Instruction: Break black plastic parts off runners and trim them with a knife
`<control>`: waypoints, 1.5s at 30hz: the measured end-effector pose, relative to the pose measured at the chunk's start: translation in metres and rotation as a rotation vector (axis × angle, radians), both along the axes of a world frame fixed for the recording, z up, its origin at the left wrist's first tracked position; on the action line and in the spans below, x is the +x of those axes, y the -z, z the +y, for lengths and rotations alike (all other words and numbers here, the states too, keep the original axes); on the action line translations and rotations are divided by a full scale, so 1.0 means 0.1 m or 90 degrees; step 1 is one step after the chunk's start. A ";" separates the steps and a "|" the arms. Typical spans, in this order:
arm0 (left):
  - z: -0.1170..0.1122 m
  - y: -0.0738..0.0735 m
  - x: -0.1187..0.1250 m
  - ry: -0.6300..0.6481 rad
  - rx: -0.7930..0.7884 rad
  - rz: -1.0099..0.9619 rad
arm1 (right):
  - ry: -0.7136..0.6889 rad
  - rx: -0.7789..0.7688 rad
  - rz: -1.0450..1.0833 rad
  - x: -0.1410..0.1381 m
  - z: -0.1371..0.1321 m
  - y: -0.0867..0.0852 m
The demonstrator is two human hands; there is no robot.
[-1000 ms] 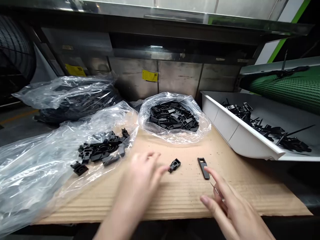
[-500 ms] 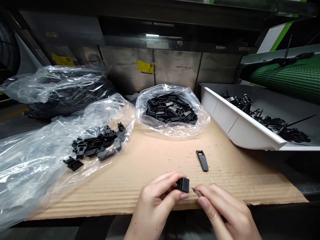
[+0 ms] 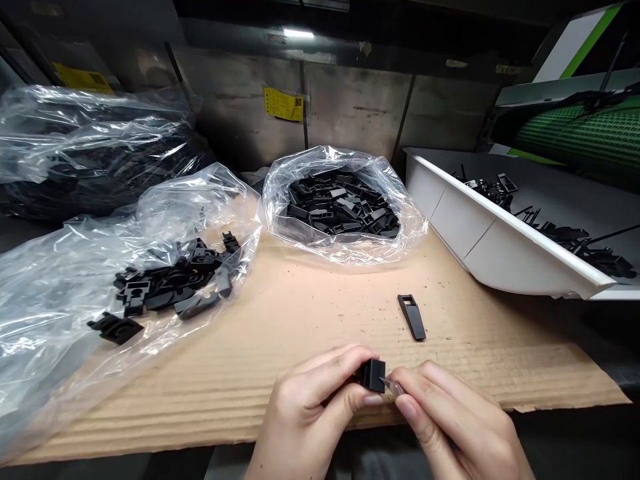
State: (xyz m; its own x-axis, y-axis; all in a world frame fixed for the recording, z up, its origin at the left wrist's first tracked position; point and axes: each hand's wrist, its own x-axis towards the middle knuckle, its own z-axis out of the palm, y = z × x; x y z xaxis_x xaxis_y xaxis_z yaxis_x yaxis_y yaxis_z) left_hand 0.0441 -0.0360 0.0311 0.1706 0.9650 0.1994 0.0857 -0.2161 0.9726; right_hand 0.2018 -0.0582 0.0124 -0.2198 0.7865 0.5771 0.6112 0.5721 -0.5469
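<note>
- Block, 1: clamped in left hand, above the worktop at six o'clock; probably light, stiff plastic; grip the sides.
- Blade, 1: pinched in right hand, tip at Block; likely sharp.
- Clip, 1: one o'clock.
- Bags, 3: twelve, ten, ten; parts too heaped to count.
- Tray, 1: two o'clock.

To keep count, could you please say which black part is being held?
The blocky part pinched in the left hand, next to the pointed tool; the tapered part lies on the cardboard, others on or in clear plastic or in the tray.
</note>
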 end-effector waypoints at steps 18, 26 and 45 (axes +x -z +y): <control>0.00 0.04 -0.06 0.013 0.029 0.014 | 0.038 -0.191 0.079 -0.06 0.05 -0.16; -0.02 0.07 -0.04 -0.002 0.047 0.029 | 0.008 -0.154 0.054 -0.03 0.05 -0.14; 0.04 0.01 -0.04 0.091 -0.011 -0.026 | -0.023 -0.472 0.307 -0.11 0.18 -0.29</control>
